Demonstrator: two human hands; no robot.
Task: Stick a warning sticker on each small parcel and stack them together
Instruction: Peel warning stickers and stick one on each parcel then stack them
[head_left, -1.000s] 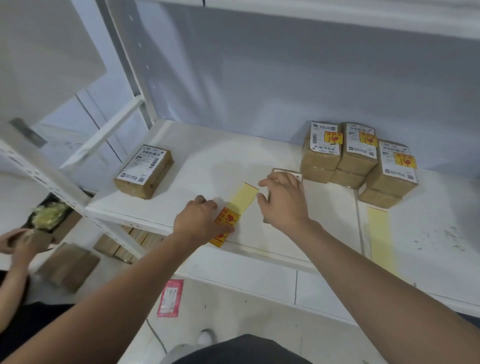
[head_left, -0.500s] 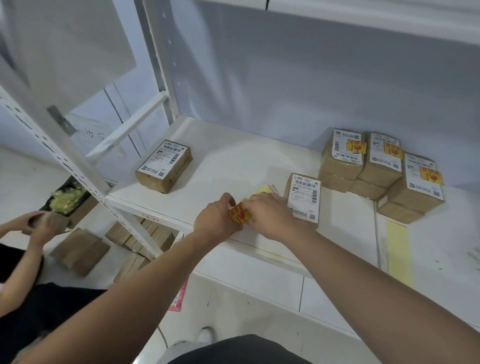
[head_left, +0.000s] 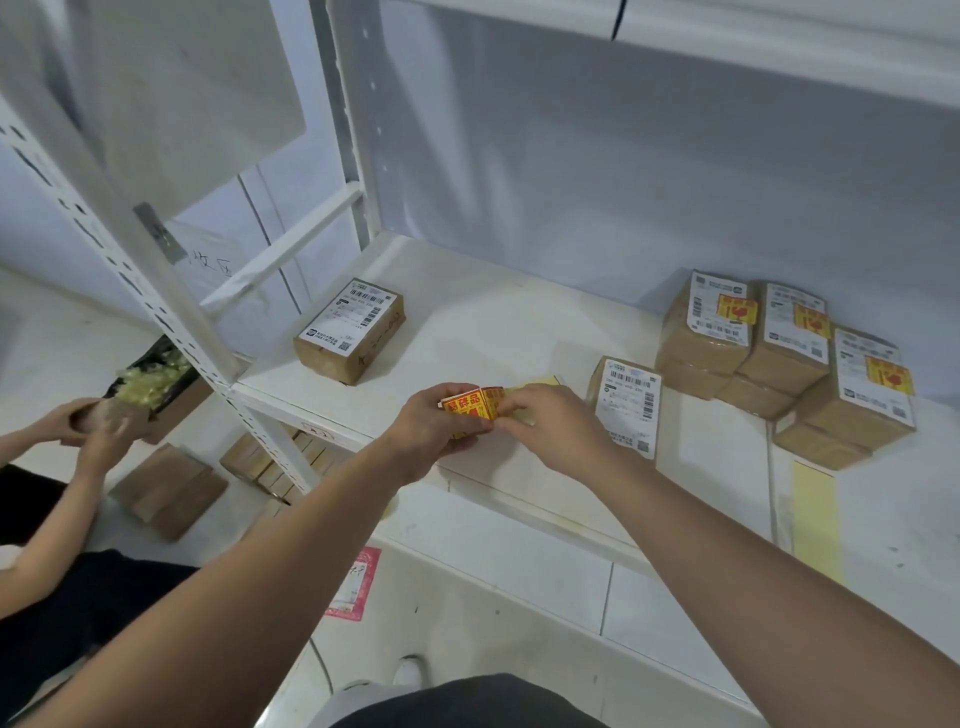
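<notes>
We lift the sticker strip (head_left: 475, 405) off the shelf (head_left: 493, 322) to peel from it.

The strip lay flat on the shelf a second ago and is now raised and bent between our hands at the near edge. The left hand (head_left: 431, 431) curls round its red-and-yellow printed end. The right hand (head_left: 550, 426) has left the parcel and pinches the strip's edge, fingertips (head_left: 511, 410) pressed together. We judge a sticker is about to come free. The strip's long axis runs left to right, print up, with its pale backing end pointing right. Just beside the right hand lies the unstickered parcel (head_left: 626, 405), label up, long axis near to far. Farther right sit the stickered parcels (head_left: 789, 343), and another bare parcel (head_left: 350, 330) waits far left.
</notes>
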